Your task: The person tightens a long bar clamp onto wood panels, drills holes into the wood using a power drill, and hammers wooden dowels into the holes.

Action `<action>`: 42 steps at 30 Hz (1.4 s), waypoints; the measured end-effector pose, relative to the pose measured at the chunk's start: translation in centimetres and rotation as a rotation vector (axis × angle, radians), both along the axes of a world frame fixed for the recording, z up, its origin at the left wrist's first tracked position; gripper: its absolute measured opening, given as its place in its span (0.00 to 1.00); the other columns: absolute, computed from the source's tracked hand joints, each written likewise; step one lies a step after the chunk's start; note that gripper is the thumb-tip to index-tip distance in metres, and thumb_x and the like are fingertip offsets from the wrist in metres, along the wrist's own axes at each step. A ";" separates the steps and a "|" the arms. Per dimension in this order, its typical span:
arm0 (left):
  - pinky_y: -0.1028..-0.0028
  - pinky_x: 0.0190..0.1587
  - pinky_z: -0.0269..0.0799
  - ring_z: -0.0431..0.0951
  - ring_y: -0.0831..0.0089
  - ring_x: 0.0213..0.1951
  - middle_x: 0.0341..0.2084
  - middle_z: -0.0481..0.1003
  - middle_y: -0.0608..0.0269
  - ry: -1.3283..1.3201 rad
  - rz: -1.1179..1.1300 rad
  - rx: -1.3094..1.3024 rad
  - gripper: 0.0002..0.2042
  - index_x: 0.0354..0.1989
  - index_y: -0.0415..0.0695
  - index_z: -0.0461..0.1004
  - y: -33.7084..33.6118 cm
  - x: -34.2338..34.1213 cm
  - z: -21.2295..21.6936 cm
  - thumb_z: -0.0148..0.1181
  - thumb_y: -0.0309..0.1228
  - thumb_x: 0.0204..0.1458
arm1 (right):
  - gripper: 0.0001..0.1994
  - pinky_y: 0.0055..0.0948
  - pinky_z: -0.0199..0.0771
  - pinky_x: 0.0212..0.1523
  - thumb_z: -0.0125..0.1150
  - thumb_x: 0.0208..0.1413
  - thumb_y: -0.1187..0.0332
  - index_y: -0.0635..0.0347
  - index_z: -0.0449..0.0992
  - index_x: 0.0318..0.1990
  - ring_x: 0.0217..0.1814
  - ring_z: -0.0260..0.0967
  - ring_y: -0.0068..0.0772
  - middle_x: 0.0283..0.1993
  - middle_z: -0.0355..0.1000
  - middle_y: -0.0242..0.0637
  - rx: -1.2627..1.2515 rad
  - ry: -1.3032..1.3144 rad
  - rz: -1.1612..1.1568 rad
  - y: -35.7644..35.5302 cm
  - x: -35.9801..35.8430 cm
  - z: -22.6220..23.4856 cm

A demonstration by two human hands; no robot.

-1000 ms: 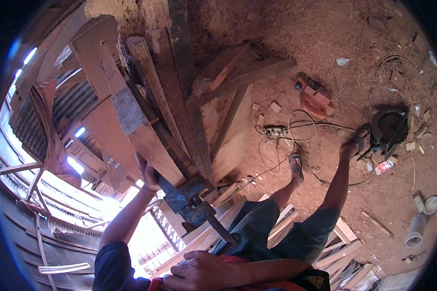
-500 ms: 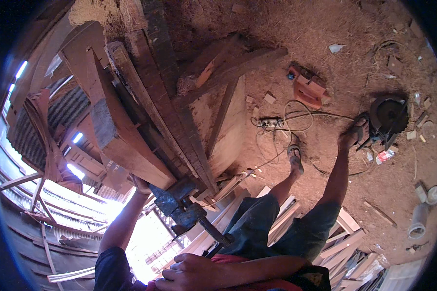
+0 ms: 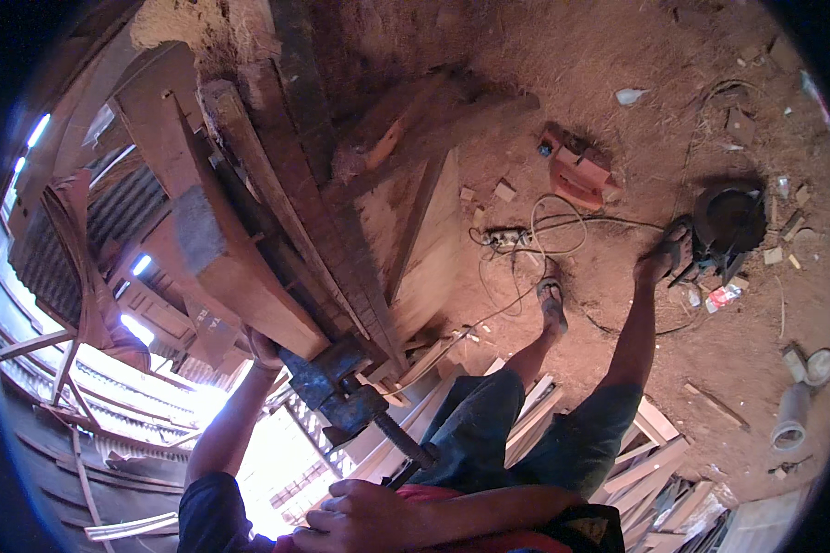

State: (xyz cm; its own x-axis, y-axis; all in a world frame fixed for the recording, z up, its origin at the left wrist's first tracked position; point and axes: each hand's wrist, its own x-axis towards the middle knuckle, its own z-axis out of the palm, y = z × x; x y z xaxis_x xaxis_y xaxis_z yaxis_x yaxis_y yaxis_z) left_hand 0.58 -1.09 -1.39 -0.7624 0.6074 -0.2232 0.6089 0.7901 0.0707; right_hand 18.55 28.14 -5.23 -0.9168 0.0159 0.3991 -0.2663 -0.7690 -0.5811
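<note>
A thick wooden block (image 3: 258, 293), with a grey patch at its upper end, slants down to a worn blue bench vise (image 3: 327, 378). My left hand (image 3: 266, 352) is against the block's lower left side beside the vise, and the wood hides most of its fingers. The vise's threaded screw (image 3: 401, 437) points toward my body, with a dark handle bar at its end. My right hand (image 3: 355, 518) lies in front of my waist over red cloth, fingers curled. The handle bar runs down toward this hand; what the fingers close on is hidden.
Rough timbers (image 3: 286, 203) form the bench on the left. Wood strips (image 3: 650, 461) lie near my legs. On the dirt floor are an orange-red tool (image 3: 581, 175), a power strip with cables (image 3: 505, 237), a dark round machine (image 3: 730, 219) by my foot, and a pipe piece (image 3: 791, 417).
The whole view has shifted slightly, with floor items a little further left. Both hands keep their places at the block and the waist.
</note>
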 end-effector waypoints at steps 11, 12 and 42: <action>0.53 0.72 0.44 0.56 0.47 0.72 0.71 0.58 0.43 0.057 0.166 0.012 0.36 0.70 0.38 0.60 3.5 -1.9 0.8 0.43 0.52 0.60 | 0.05 0.28 0.71 0.25 0.69 0.46 0.66 0.53 0.77 0.28 0.21 0.72 0.29 0.21 0.71 0.27 0.445 -0.223 -0.254 2.7 0.2 3.0; 0.55 0.73 0.42 0.55 0.48 0.73 0.71 0.58 0.43 0.064 0.174 0.013 0.36 0.71 0.38 0.60 3.7 -1.8 1.2 0.43 0.53 0.61 | 0.05 0.28 0.70 0.24 0.68 0.45 0.69 0.53 0.76 0.27 0.20 0.71 0.30 0.21 0.71 0.28 0.514 -0.263 -0.237 2.7 0.4 3.8; 0.44 0.73 0.41 0.51 0.46 0.74 0.74 0.52 0.51 -0.081 0.233 0.381 0.32 0.70 0.47 0.63 -0.4 -1.7 1.1 0.52 0.46 0.56 | 0.13 0.36 0.72 0.34 0.54 0.69 0.66 0.71 0.76 0.42 0.32 0.71 0.37 0.33 0.76 0.46 1.696 -0.937 -1.122 -3.4 0.0 7.6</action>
State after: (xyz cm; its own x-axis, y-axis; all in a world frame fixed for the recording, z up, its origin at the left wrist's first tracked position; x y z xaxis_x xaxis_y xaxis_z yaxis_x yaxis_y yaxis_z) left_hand -1.13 -1.51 -0.33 -0.8780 0.4718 -0.0811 0.3982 0.8138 0.4233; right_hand 18.59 24.79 2.33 -0.6622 0.7243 0.1919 0.5584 0.6478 -0.5182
